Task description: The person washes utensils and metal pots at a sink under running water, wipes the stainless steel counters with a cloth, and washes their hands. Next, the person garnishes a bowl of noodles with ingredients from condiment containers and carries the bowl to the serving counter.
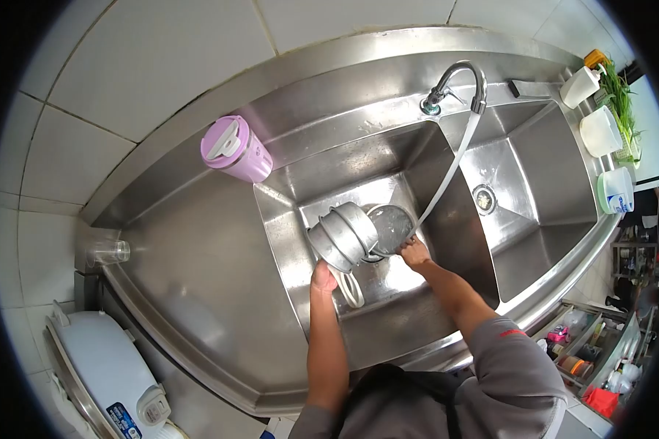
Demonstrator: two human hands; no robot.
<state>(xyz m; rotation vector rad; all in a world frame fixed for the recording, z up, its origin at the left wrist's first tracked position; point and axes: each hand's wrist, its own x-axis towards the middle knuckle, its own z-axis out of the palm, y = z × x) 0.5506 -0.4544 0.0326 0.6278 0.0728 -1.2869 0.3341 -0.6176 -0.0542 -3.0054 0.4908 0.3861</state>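
Note:
Over the left sink basin (pixel 373 322), my left hand (pixel 324 278) grips a tilted stack of round metal pans (pixel 344 235) from below, its fingers mostly hidden behind them. A cream-coloured loop (pixel 354 291) hangs beside that hand; I cannot tell what it belongs to. Right of the stack lies a round metal vessel (pixel 390 228) with a wet-looking inside. At its right edge my right hand (pixel 416 252) is closed around the lower end of a pale hose (pixel 447 179). The hose runs down from the curved faucet (pixel 461 69).
A pink lidded tumbler (pixel 245 154) stands at the basin's upper-left corner. A clear cup (pixel 110 252) lies on the left drainboard. The right basin (pixel 549 190) has a drain with scraps. White containers (pixel 600 132) and green vegetables (pixel 619 95) line the far right edge.

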